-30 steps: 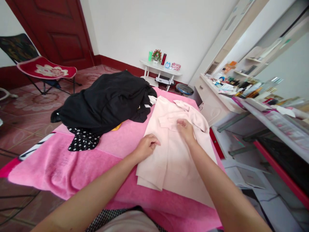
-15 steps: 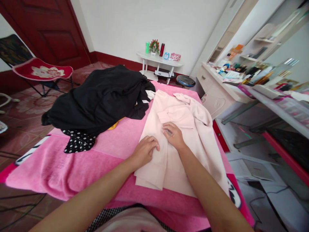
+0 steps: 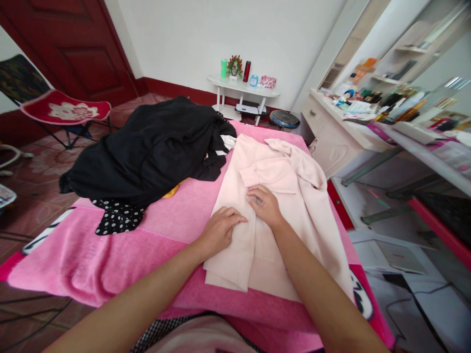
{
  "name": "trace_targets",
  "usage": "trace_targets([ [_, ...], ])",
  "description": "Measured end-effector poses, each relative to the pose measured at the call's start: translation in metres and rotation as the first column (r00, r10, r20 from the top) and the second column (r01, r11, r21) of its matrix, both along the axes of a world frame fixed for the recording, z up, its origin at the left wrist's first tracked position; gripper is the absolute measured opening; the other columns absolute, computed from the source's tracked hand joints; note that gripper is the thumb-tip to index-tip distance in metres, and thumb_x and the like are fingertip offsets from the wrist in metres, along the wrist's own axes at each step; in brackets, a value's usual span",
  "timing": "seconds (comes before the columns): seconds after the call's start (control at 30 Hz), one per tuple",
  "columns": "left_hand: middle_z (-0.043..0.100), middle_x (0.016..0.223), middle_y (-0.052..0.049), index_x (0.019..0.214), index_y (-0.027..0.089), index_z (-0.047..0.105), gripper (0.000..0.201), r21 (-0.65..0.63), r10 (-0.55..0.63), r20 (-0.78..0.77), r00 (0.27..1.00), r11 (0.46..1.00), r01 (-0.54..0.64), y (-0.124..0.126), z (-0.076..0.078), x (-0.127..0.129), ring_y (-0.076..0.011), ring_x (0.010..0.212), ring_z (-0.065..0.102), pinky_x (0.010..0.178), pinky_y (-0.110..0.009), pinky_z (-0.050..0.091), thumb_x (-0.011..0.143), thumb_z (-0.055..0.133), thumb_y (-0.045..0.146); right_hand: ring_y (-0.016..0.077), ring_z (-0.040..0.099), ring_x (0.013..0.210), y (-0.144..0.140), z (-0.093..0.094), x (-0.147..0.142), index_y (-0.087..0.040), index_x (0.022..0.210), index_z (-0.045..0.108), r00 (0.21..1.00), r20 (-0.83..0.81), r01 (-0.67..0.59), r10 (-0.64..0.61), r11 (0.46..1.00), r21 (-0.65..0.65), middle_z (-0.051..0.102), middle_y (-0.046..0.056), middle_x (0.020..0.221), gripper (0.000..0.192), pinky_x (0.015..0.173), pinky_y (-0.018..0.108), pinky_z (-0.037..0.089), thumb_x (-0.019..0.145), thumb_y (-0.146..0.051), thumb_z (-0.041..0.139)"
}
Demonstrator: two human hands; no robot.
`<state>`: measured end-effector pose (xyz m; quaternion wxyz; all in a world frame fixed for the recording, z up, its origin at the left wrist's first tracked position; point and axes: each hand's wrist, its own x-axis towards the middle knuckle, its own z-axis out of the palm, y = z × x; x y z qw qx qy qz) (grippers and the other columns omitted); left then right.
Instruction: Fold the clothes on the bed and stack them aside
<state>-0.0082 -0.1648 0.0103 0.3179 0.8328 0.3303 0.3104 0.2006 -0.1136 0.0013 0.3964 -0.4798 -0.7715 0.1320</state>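
A pale pink long-sleeved top (image 3: 272, 230) lies spread on the pink blanket, its left side folded inward and a cuffed sleeve laid across its upper part. On the folded strip rests my left hand (image 3: 221, 229), index finger stretched to the right and the other fingers loosely bent. Just right of it, my right hand (image 3: 264, 205) touches the top below the sleeve cuff, thumb and curved fingers apart. Neither hand grips the cloth. The far right sleeve lies bunched along the top's right side.
Left of the top is a heap of black clothing (image 3: 147, 147), with a black dotted cloth (image 3: 119, 217) sticking out below. The pink blanket (image 3: 165, 255) covers the work surface. A cluttered dresser (image 3: 331, 132) stands right, a folding chair (image 3: 69, 108) left, a small white table (image 3: 243, 87) behind.
My left index finger has straightened out to the right from a more curled pose. The right hand stays nearly in place. The view has shifted slightly; the clothes lie the same.
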Motion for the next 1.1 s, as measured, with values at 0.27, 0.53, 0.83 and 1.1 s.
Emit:
trace_targets([
  [0.27, 0.06, 0.078, -0.001, 0.08, 0.016, 0.06, 0.013, -0.643, 0.379, 0.494, 0.782, 0.765, 0.034, 0.004, 0.003, 0.001, -0.0102, 0.067, 0.052, 0.063, -0.021, 0.039, 0.076, 0.066, 0.026, 0.0199, 0.058, 0.097, 0.0, -0.001, 0.001, -0.023, 0.087, 0.066, 1.0, -0.006, 0.0, -0.001, 1.0, -0.008, 0.063, 0.005, 0.098, 0.013, 0.088, 0.035, 0.046, 0.079, -0.017, 0.057],
  [0.53, 0.062, 0.082, 0.001, 0.079, 0.015, 0.061, 0.028, -0.801, 0.625, 0.594, 0.507, 0.515, 0.304, 0.001, 0.027, -0.017, -0.0052, 0.069, 0.055, 0.067, -0.016, 0.041, 0.062, 0.082, 0.021, 0.02, 0.059, 0.097, 0.004, -0.003, 0.002, -0.024, 0.086, 0.065, 0.999, -0.039, -0.019, 0.018, 1.0, -0.015, 0.063, 0.005, 0.098, 0.013, 0.09, 0.037, 0.046, 0.08, -0.016, 0.056],
  [0.83, 0.06, 0.078, 0.001, 0.078, 0.015, 0.058, 0.024, -0.785, 0.695, 0.614, 0.373, 0.491, 0.378, -0.013, 0.044, -0.053, -0.0067, 0.067, 0.057, 0.063, -0.018, 0.046, 0.07, 0.078, 0.025, 0.0207, 0.059, 0.097, 0.007, -0.011, 0.005, -0.024, 0.087, 0.065, 0.999, -0.042, -0.023, 0.023, 1.0, -0.007, 0.063, 0.005, 0.099, 0.012, 0.09, 0.038, 0.046, 0.081, -0.02, 0.056],
  [1.1, 0.061, 0.071, 0.005, 0.07, 0.02, 0.059, 0.024, -0.417, 0.444, 0.883, -0.15, 0.891, 0.182, -0.014, 0.121, -0.158, -0.0029, 0.066, 0.055, 0.06, -0.01, 0.045, 0.091, 0.052, 0.013, 0.0207, 0.06, 0.095, 0.008, -0.01, 0.005, -0.023, 0.085, 0.066, 0.998, -0.055, -0.028, 0.029, 1.0, 0.004, 0.064, 0.005, 0.096, 0.01, 0.088, 0.037, 0.047, 0.08, -0.021, 0.057],
])
